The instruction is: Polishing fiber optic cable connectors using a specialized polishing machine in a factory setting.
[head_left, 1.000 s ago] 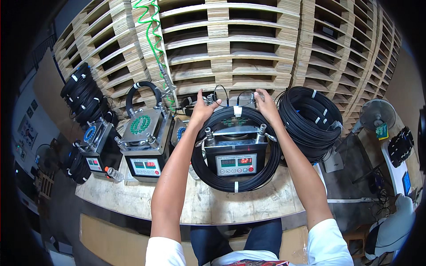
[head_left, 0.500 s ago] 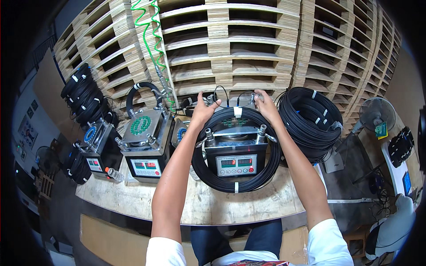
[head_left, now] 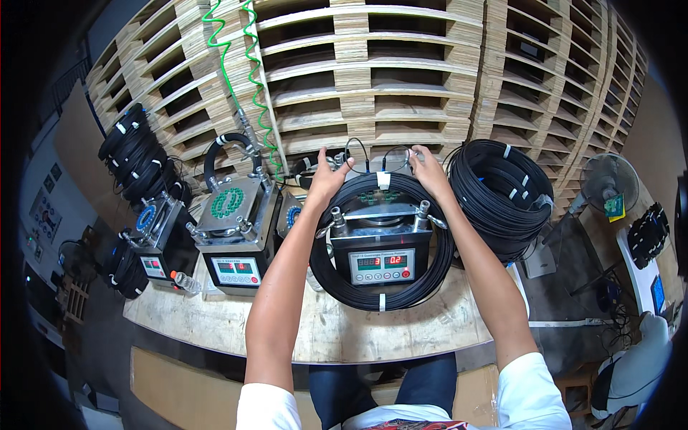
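Observation:
A coil of black cable, bound with white ties, lies around a grey box-shaped machine that has a panel with red digit displays facing me. My left hand and my right hand both reach to the far side of this coil. Each hand pinches a thin black cable end that loops up behind the machine. The fingertips are partly hidden by the coil's far edge.
Two similar machines stand to the left on the wooden bench. A stack of black coils sits on the right, more coils at far left. Wooden pallets form the back wall. A green spiral hose hangs down. A fan stands right.
Both hands have stayed at the far edge of the coil, shifting only slightly as they work the thin cable ends. The coil and machine have not moved.

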`<move>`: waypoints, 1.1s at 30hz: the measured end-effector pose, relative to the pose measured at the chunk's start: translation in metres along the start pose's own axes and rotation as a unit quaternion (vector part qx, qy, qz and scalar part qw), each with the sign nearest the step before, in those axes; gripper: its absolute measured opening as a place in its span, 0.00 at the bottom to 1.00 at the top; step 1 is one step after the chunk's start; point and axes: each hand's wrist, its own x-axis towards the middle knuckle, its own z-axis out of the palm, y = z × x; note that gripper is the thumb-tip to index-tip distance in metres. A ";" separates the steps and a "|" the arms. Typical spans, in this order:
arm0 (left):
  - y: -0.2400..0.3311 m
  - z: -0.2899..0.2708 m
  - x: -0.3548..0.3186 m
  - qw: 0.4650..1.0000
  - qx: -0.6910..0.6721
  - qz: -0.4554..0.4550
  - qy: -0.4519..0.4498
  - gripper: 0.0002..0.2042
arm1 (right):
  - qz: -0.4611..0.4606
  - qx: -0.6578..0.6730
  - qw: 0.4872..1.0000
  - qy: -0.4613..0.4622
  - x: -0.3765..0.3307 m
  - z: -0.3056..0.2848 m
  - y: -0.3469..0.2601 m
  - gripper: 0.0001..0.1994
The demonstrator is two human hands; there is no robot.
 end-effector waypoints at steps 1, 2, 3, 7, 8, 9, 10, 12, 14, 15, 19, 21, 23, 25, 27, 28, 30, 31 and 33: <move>0.002 0.001 -0.001 1.000 0.006 -0.011 -0.009 0.53 | 0.000 -0.001 1.000 0.001 0.000 -0.001 0.004 0.26; 0.002 0.000 0.001 1.000 0.014 -0.022 -0.016 0.53 | -0.020 -0.001 1.000 0.007 0.000 0.000 0.005 0.25; 0.000 0.001 0.002 1.000 0.013 -0.021 -0.015 0.53 | -0.040 -0.001 0.999 0.013 0.000 0.000 0.007 0.24; -0.010 -0.002 0.005 0.999 0.040 -0.012 0.002 0.52 | -0.029 0.039 0.999 -0.005 -0.008 0.002 -0.005 0.23; -0.008 -0.001 0.005 0.999 0.049 -0.009 0.002 0.53 | -0.023 0.041 0.999 0.003 -0.007 -0.001 -0.007 0.24; -0.007 0.000 0.005 0.999 0.048 -0.008 0.005 0.54 | -0.016 0.042 0.999 0.010 -0.008 -0.003 -0.008 0.24; -0.007 0.001 0.004 0.999 0.048 -0.011 0.003 0.54 | -0.014 0.041 0.999 0.009 -0.011 -0.005 -0.009 0.24; -0.009 -0.005 0.004 0.999 0.033 0.009 0.013 0.55 | -0.023 0.047 0.998 0.020 -0.015 -0.001 -0.023 0.27; -0.006 -0.006 0.002 1.000 0.025 0.008 0.011 0.56 | -0.001 0.022 1.000 0.020 -0.014 0.000 -0.026 0.29; -0.001 -0.001 0.002 1.000 0.024 0.001 0.002 0.56 | -0.004 0.009 0.999 0.037 -0.008 -0.003 -0.018 0.30; 0.001 -0.003 -0.001 1.000 0.008 -0.015 -0.004 0.54 | 0.034 -0.007 0.999 0.011 -0.010 0.001 -0.024 0.33; -0.003 -0.003 0.002 1.000 0.005 -0.019 -0.011 0.53 | 0.024 0.000 1.000 0.008 -0.005 0.003 -0.016 0.32; 0.002 -0.001 0.000 0.999 -0.005 -0.031 -0.024 0.51 | 0.015 0.004 1.000 0.005 -0.002 0.000 -0.006 0.31; 0.003 0.008 0.002 0.999 -0.003 -0.025 -0.027 0.51 | -0.040 -0.013 0.999 0.019 0.001 -0.008 0.007 0.28; -0.004 0.001 0.003 1.000 0.021 -0.019 -0.008 0.51 | -0.037 0.014 0.999 0.013 -0.005 -0.001 -0.007 0.27; -0.008 -0.004 0.003 0.999 0.024 -0.022 -0.004 0.51 | -0.033 0.037 0.999 0.013 -0.009 0.001 -0.013 0.25; -0.008 -0.005 0.005 0.997 0.065 -0.029 0.008 0.53 | -0.022 0.042 0.999 0.002 -0.013 0.001 -0.016 0.25; -0.010 -0.005 0.003 0.997 0.066 -0.029 0.007 0.53 | -0.023 0.056 0.998 0.005 -0.015 0.003 -0.018 0.26; -0.005 -0.002 0.002 0.998 0.057 -0.007 0.004 0.55 | -0.033 0.062 0.997 0.024 -0.008 0.000 -0.010 0.28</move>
